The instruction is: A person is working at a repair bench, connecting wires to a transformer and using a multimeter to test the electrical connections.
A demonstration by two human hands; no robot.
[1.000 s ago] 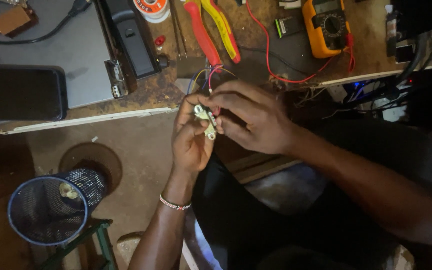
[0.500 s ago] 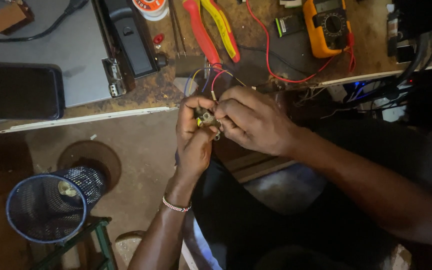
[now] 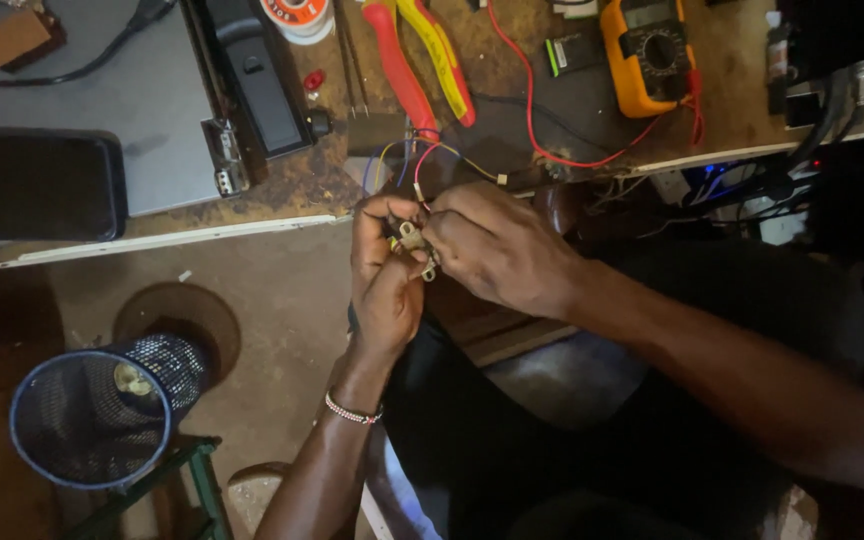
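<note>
Just below the bench (image 3: 282, 195) edge, the left hand (image 3: 384, 290) and right hand (image 3: 497, 245) both pinch shut on a small pale connector (image 3: 414, 240) trailing thin wires (image 3: 422, 160), seemingly light, stiff and fragile, best gripped by its body.

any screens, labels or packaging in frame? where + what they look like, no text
Orange handheld multimeter: bench top, upper right; grey screen at its top edge, black round dial, red lead trailing.
Black flat rectangular phone: left edge, lying on the grey laptop; screen dark.
White round tape roll with orange printed label: top centre, partly cut off.
Small black card with green stripe: left of the multimeter; too small to tell more.
No signs.
</note>
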